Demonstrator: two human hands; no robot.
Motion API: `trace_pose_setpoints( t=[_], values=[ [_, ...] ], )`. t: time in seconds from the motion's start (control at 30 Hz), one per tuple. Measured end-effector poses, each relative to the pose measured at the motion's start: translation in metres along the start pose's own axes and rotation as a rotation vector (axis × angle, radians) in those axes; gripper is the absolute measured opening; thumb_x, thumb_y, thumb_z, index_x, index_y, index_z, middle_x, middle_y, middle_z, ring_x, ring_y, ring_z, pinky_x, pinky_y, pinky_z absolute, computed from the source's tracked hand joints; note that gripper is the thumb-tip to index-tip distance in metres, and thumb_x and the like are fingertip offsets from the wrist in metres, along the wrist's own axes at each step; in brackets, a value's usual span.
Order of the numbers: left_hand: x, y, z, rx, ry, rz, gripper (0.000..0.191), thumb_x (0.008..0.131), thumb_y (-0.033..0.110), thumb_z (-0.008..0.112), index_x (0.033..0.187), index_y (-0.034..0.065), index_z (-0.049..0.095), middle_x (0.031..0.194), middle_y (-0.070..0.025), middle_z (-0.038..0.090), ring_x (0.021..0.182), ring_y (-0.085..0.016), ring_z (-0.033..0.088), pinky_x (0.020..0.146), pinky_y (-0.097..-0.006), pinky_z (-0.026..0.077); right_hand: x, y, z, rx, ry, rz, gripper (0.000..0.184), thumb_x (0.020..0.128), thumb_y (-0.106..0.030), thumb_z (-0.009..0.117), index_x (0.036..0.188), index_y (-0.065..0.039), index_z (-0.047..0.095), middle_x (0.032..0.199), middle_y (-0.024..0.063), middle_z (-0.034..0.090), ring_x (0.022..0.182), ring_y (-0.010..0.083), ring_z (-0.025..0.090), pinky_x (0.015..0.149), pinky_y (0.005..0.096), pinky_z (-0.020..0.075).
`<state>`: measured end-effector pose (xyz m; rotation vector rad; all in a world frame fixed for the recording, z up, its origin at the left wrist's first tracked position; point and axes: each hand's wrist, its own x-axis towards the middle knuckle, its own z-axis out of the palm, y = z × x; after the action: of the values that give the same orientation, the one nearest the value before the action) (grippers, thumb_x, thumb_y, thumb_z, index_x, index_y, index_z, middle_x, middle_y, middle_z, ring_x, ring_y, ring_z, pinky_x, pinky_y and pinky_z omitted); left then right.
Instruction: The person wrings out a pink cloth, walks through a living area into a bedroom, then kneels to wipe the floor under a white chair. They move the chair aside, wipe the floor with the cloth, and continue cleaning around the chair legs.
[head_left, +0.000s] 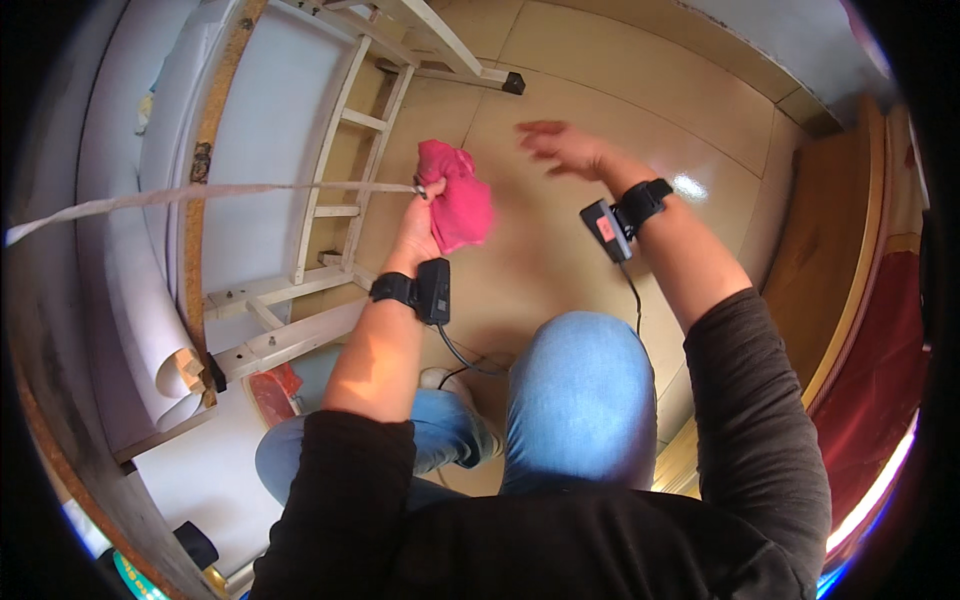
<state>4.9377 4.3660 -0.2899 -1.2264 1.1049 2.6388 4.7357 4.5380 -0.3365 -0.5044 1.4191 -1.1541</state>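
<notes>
My left hand (421, 225) is closed on a crumpled pink cloth (463, 206), held above the tiled floor. A pale, twisted strap or cord (255, 189) stretches from the left rim to a small metal end (420, 192) at my left thumb; whether the hand grips it too, I cannot tell. My right hand (562, 148) is raised over the floor to the right of the cloth, slightly blurred, its fingers apart with nothing in them. Each wrist wears a black strap with a small cabled box, the left one (433, 291) and the right one (606, 229).
A white metal ladder (319, 225) lies at the left, beside a worn wooden edge (201, 150) and rolled white sheets (142, 315). A wooden furniture panel (817, 225) and dark red fabric (870, 352) are at the right. Cables run near my knee (581, 397).
</notes>
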Motion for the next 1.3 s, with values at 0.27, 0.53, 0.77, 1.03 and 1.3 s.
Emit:
trace_pose_setpoints(
  t=[0.27, 0.53, 0.77, 1.03, 1.3],
  values=[
    [0.095, 0.032, -0.058, 0.330, 0.411, 0.285, 0.036, 0.082, 0.013, 0.062, 0.114, 0.0023, 0.049, 0.100, -0.0149, 0.060, 0.083, -0.028, 0.062, 0.071, -0.0438, 0.054, 0.017, 0.066, -0.086, -0.944, 0.581, 0.559, 0.089, 0.077, -0.046, 0.063, 0.146, -0.027, 0.009, 0.153, 0.0101, -0.002, 0.138, 0.0413, -0.003, 0.102, 0.0661, 0.0169],
    [0.152, 0.051, -0.057, 1.585, 0.776, 0.645, 0.064, 0.073, 0.028, 0.071, 0.128, 0.0097, 0.043, 0.131, -0.0175, 0.044, 0.120, -0.033, 0.044, 0.100, -0.0468, 0.035, 0.015, 0.071, -0.076, -1.023, 0.563, 0.574, 0.095, 0.078, -0.044, 0.064, 0.146, -0.028, 0.000, 0.152, 0.0069, -0.010, 0.138, 0.0387, -0.010, 0.101, 0.0686, 0.0134],
    [0.174, 0.013, -0.036, 1.938, 0.579, 0.234, 0.071, 0.081, 0.038, 0.057, 0.142, 0.0182, 0.027, 0.150, -0.0141, 0.014, 0.136, -0.039, 0.011, 0.106, -0.0510, 0.025, 0.019, 0.066, -0.075, -1.024, 0.549, 0.622, 0.096, 0.078, -0.044, 0.065, 0.146, -0.028, -0.001, 0.152, 0.0070, -0.012, 0.138, 0.0389, -0.011, 0.101, 0.0683, 0.0130],
    [0.232, 0.047, -0.073, 1.820, 0.701, 0.395, 0.070, 0.086, 0.027, 0.050, 0.141, -0.0008, 0.017, 0.147, -0.0278, 0.004, 0.136, -0.044, 0.002, 0.110, -0.0515, 0.004, 0.022, 0.067, -0.075, -1.023, 0.552, 0.638, 0.097, 0.078, -0.041, 0.066, 0.146, -0.028, -0.002, 0.152, 0.0082, -0.012, 0.138, 0.0395, -0.011, 0.099, 0.0697, 0.0131],
    [0.293, 0.093, -0.097, 1.629, 0.755, 0.549, 0.076, 0.082, 0.023, 0.059, 0.139, -0.0055, 0.017, 0.142, -0.0318, 0.020, 0.133, -0.043, 0.019, 0.111, -0.0432, 0.014, 0.024, 0.067, -0.076, -1.048, 0.529, 0.682, 0.097, 0.078, -0.047, 0.064, 0.146, -0.028, -0.003, 0.152, 0.0090, -0.011, 0.137, 0.0409, -0.010, 0.100, 0.0691, 0.0135]
  ],
)
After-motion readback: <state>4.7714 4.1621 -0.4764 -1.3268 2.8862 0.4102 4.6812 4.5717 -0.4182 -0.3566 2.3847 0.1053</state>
